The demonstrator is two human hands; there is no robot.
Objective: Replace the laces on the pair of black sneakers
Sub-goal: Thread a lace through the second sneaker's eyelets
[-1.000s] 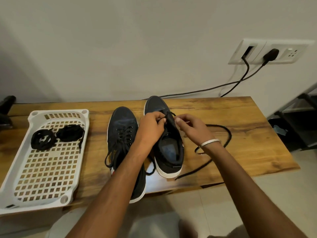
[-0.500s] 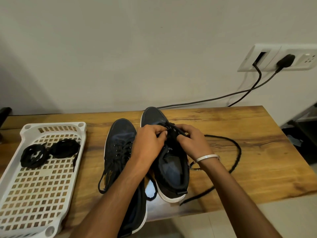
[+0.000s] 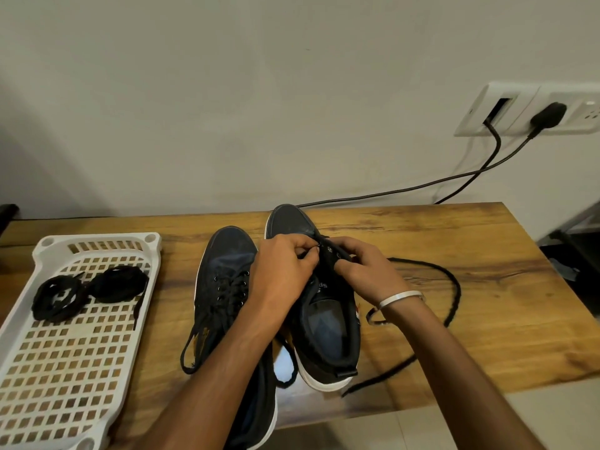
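I have both hands at the front eyelets of the right-hand sneaker (image 3: 324, 319), which stands on the tabletop (image 3: 470, 319) with its toe toward the wall. My left hand (image 3: 285, 271) has its fingers (image 3: 308, 251) curled and pinched together at the edge of the eyelet row; I take it they hold the lace there, though the lace end itself is too small to make out. My right hand (image 3: 363, 267) grips the other side of the shoe's throat, fingers curled over the eyelet flap to steady it.

The loose lace (image 3: 451, 287) runs in a wide loop across the tabletop to the right of this sneaker and ends near the front edge, so most of its length is already free. The other sneaker (image 3: 227, 287) sits just beside, to the left, laced up. The coiled laces (image 3: 91, 287) wait in the white basket (image 3: 97, 368) at the far left.

To do this step well, I should pull the lace straight out along the line of each eyelet and not sideways, keeping the flap pressed flat with my right hand so the shoe does not lift or slide. Short, even pulls should keep the tip from snagging. I judge the job is early: one shoe nearly unlaced, one untouched.
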